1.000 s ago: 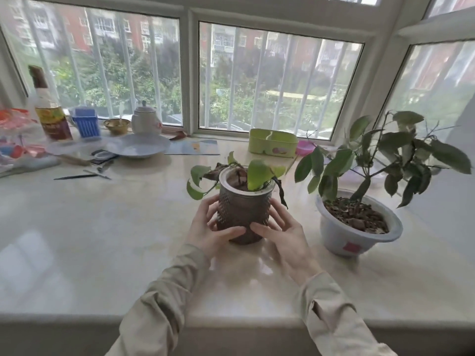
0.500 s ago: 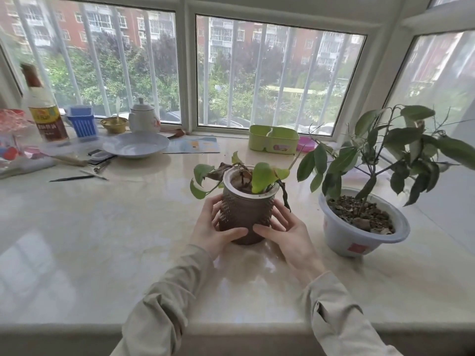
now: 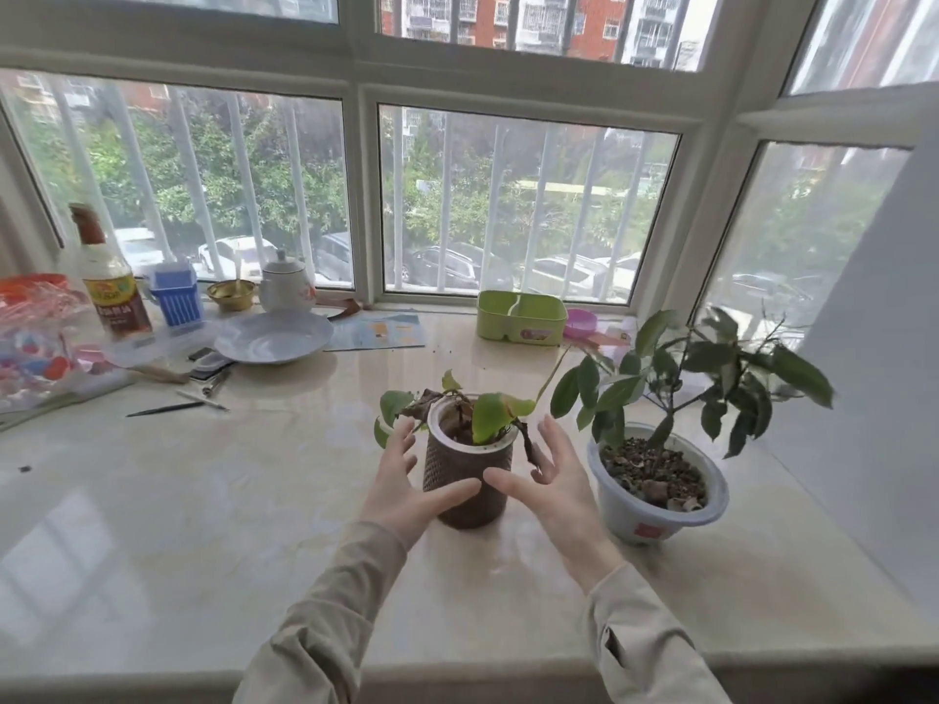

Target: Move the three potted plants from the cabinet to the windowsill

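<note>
A: We are holding our left hand (image 3: pixel 406 480) and right hand (image 3: pixel 551 487) spread wide on either side of the brown pot (image 3: pixel 470 480), gripping nothing.

B: It is standing on the windowsill (image 3: pixel 203 525), and the white pot (image 3: pixel 655 492) is sitting just right.

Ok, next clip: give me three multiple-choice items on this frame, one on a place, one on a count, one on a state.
1. Where does the brown pot stand?
A. left of the white pot
B. on the plate
C. behind the green box

2. How many potted plants stand on the windowsill?
A. one
B. two
C. three

3. How are the left hand and right hand?
A. gripping the pot
B. open beside it
C. out of view

Answers: 1 A, the white pot stands to its right; 2 B, only two show; 3 B, fingers spread.
</note>
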